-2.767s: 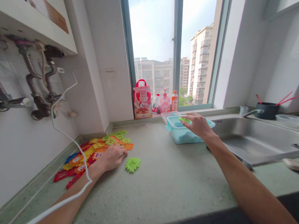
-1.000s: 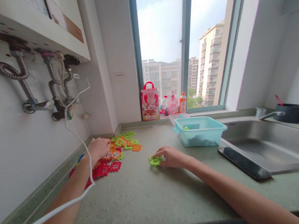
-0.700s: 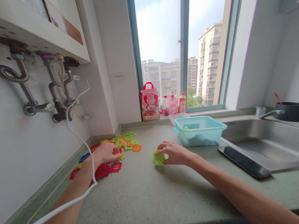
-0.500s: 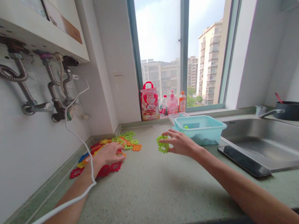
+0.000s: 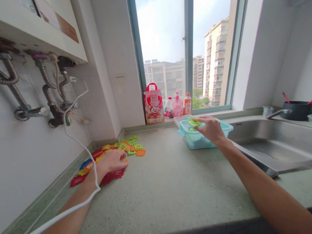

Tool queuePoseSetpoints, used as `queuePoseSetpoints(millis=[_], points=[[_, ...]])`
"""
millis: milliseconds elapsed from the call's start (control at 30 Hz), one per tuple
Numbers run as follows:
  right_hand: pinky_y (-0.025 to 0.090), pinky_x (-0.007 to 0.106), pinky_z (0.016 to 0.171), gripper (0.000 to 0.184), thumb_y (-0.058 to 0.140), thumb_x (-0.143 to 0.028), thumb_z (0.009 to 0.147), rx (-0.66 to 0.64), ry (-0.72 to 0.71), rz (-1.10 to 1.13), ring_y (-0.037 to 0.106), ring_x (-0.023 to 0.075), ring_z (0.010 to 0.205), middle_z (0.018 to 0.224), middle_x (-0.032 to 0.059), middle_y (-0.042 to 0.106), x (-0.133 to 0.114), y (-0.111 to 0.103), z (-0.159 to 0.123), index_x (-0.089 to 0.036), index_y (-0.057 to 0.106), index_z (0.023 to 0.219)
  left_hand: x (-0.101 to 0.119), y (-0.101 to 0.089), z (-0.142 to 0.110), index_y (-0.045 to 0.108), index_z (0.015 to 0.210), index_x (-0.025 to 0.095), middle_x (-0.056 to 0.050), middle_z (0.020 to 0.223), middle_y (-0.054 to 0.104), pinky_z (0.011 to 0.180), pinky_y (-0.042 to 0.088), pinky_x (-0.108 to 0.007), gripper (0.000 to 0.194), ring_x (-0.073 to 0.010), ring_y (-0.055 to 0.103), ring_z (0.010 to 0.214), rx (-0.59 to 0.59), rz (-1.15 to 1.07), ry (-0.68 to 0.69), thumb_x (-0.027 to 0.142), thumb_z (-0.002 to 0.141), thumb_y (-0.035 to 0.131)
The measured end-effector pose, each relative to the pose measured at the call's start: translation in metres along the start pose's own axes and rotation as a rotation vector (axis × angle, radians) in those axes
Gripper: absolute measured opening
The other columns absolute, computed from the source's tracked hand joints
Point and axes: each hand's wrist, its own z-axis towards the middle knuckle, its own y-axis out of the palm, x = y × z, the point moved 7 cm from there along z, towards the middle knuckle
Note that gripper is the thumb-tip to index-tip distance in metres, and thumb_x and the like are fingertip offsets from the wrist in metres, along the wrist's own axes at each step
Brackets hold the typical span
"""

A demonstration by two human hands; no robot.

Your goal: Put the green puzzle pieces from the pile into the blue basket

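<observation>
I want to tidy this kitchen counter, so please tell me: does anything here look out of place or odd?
Yes. Colourful plastic puzzle tiles lie scattered in the counter's left corner under the left hand. The right hand holds a green plastic tile over the pale blue plastic tub. Toys are unusual beside a steel sink.

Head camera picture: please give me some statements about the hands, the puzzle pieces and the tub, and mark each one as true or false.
1. The right hand holds a green piece over the blue tub. True.
2. The left hand is lifted high above the counter. False: it rests on the pile of colourful pieces.
3. The tub stands inside the sink. False: it stands on the counter, beside the sink.
4. A red bag stands by the window. True.
</observation>
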Motion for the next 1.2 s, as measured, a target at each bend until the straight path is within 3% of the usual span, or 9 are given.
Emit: queuePoseSetpoints(millis=[267,433,667,833,967,1100,1200], points=[[0.054,0.040,0.085,0.041,0.064,-0.045,0.088,-0.308,0.211,-0.085,0.073,0.0320,0.100,0.112,0.0082,0.079,0.017,0.019,-0.006,-0.033,0.079,0.124,0.013,0.004,0.002,0.078,0.101,0.023,-0.009,0.103,0.078,0.087,0.049,-0.035,0.026,-0.0267,0.071,0.096,0.010,0.055,0.065,0.040,0.089,0.063],[0.053,0.042,0.084,0.042,0.060,-0.045,0.089,-0.360,0.241,-0.123,0.074,0.0347,0.101,0.108,0.0113,0.080,0.013,0.016,-0.007,-0.033,0.079,0.124,0.022,0.001,0.002,0.079,0.100,0.024,-0.009,0.105,0.076,0.091,0.048,-0.036,0.025,-0.0263,0.070,0.098,0.026,0.064,0.127,0.041,0.093,0.061],[0.053,0.043,0.089,0.043,0.061,-0.046,0.089,-0.374,0.272,-0.125,0.073,0.0349,0.105,0.110,0.0119,0.080,0.012,0.015,-0.008,-0.031,0.078,0.126,0.021,0.004,0.001,0.078,0.102,0.024,-0.008,0.107,0.076,0.090,0.048,-0.036,0.026,-0.0262,0.070,0.098,0.016,0.048,0.095,0.041,0.091,0.063],[0.052,0.045,0.093,0.048,0.061,-0.041,0.089,-0.309,0.332,-0.123,0.071,0.0353,0.110,0.113,0.0095,0.079,0.016,0.010,-0.007,-0.032,0.071,0.135,0.016,0.001,0.000,0.079,0.098,0.022,-0.009,0.103,0.078,0.086,0.048,-0.037,0.034,-0.0286,0.070,0.096,-0.012,0.088,0.027,0.052,0.088,0.065],[0.052,0.043,0.088,0.048,0.057,-0.028,0.090,-0.194,0.343,-0.156,0.071,0.0339,0.104,0.115,0.0119,0.078,0.019,0.000,-0.006,-0.029,0.071,0.136,0.015,-0.003,0.000,0.081,0.098,0.024,-0.007,0.101,0.079,0.084,0.047,-0.036,0.030,-0.0275,0.071,0.094,-0.001,0.108,0.025,0.046,0.087,0.065],[0.050,0.041,0.086,0.045,0.055,-0.020,0.089,-0.097,0.275,-0.201,0.070,0.0311,0.098,0.118,0.0142,0.076,0.016,-0.007,-0.005,-0.025,0.075,0.129,0.018,-0.002,0.001,0.082,0.097,0.025,-0.006,0.098,0.079,0.087,0.047,-0.037,0.026,-0.0274,0.071,0.095,0.005,0.117,0.057,0.043,0.089,0.064],[0.048,0.045,0.094,0.042,0.054,-0.018,0.089,0.021,0.140,-0.193,0.066,0.0318,0.108,0.127,0.0126,0.073,0.003,-0.012,-0.004,-0.023,0.076,0.125,0.030,0.003,0.002,0.081,0.101,0.025,-0.007,0.101,0.078,0.092,0.047,-0.038,0.027,-0.0267,0.070,0.098,0.037,0.075,0.149,0.045,0.091,0.065]])
